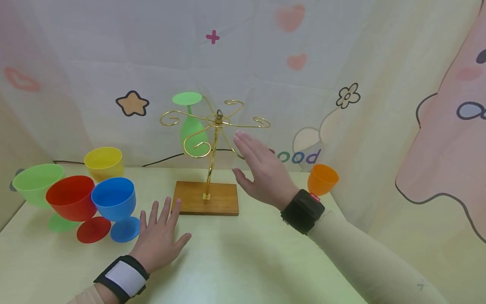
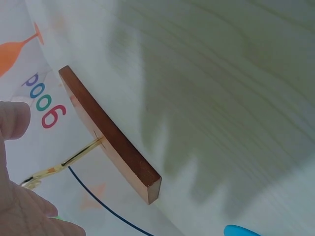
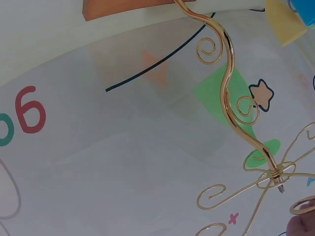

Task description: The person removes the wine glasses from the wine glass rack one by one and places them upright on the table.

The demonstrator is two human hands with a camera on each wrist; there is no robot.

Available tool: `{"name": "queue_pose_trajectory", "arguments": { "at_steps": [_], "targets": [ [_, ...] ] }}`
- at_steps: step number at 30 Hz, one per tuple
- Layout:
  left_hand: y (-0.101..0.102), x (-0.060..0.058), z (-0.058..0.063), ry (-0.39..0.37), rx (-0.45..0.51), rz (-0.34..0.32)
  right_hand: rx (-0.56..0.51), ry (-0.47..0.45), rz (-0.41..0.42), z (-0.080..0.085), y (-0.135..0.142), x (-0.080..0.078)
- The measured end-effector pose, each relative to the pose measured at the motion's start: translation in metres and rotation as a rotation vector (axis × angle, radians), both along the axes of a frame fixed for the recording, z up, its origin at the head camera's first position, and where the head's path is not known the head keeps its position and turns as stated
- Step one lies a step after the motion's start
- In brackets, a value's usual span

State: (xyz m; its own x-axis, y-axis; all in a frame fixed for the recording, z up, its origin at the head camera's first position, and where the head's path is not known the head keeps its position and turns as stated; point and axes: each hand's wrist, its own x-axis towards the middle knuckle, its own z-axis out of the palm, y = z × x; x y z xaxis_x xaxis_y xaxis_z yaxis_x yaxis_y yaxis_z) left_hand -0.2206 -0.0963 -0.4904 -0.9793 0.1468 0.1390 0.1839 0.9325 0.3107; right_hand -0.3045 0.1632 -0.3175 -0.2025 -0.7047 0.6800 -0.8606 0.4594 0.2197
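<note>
A gold wire glass rack (image 1: 219, 120) with curled arms stands on a wooden base (image 1: 205, 204). One light green goblet (image 1: 188, 126) hangs upside down from it, foot upward. My right hand (image 1: 265, 173) is raised just right of the rack with its fingers straight and nothing in it; in the right wrist view a fingertip (image 3: 301, 223) shows near one wire curl. My left hand (image 1: 161, 242), fingers spread, is over the table in front of the base. To its left are a blue goblet (image 1: 114, 198) and a red goblet (image 1: 72, 198), both upright.
Behind the red and blue goblets stand a yellow goblet (image 1: 104, 164) and another green goblet (image 1: 39, 179). An orange goblet (image 1: 322, 179) stands at the table's right edge. A printed curtain (image 1: 243, 50) hangs behind, with a dark cord (image 1: 163, 159) along it.
</note>
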Motion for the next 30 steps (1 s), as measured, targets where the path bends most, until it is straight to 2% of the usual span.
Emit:
{"name": "queue_pose_trajectory", "arguments": {
  "at_steps": [4, 7, 11, 13, 15, 17, 19, 22, 23, 25, 27, 29, 30],
  "targets": [
    [0.002, -0.003, 0.000, 0.003, 0.003, -0.011, 0.013, 0.000, 0.015, -0.001, 0.002, 0.001],
    [0.005, -0.003, 0.002, 0.007, 0.009, -0.036, 0.022, -0.001, -0.004, -0.002, 0.004, 0.002],
    [0.012, 0.000, 0.014, 0.058, 0.027, -0.103, 0.010, -0.004, -0.037, -0.002, 0.004, 0.002],
    [0.016, 0.003, 0.027, 0.111, 0.063, -0.138, -0.002, -0.007, -0.055, -0.002, 0.004, 0.002],
    [0.018, 0.008, 0.044, 0.196, 0.120, -0.159, -0.015, -0.011, -0.070, -0.002, 0.003, 0.003],
    [0.017, 0.011, 0.063, 0.312, 0.175, -0.185, -0.026, -0.017, -0.079, -0.002, 0.003, 0.003],
    [0.013, 0.011, 0.084, 0.461, 0.214, -0.223, -0.038, -0.017, -0.082, -0.003, 0.002, 0.003],
    [-0.002, -0.006, 0.119, 0.731, 0.201, -0.308, -0.051, -0.021, -0.078, -0.004, 0.001, 0.002],
    [-0.010, -0.016, 0.132, 0.819, 0.195, -0.338, -0.052, -0.021, -0.077, -0.004, 0.001, 0.002],
    [-0.029, -0.040, 0.159, 0.947, 0.157, -0.386, -0.048, -0.029, -0.075, -0.005, 0.000, 0.002],
    [-0.051, -0.064, 0.184, 0.972, 0.079, -0.399, -0.041, -0.037, -0.072, -0.006, -0.001, 0.002],
    [-0.072, -0.085, 0.201, 0.929, -0.005, -0.397, -0.032, -0.048, -0.066, -0.007, -0.003, 0.002],
    [-0.082, -0.094, 0.208, 0.881, -0.057, -0.393, -0.030, -0.057, -0.061, -0.007, -0.004, 0.003]
  ]
}}
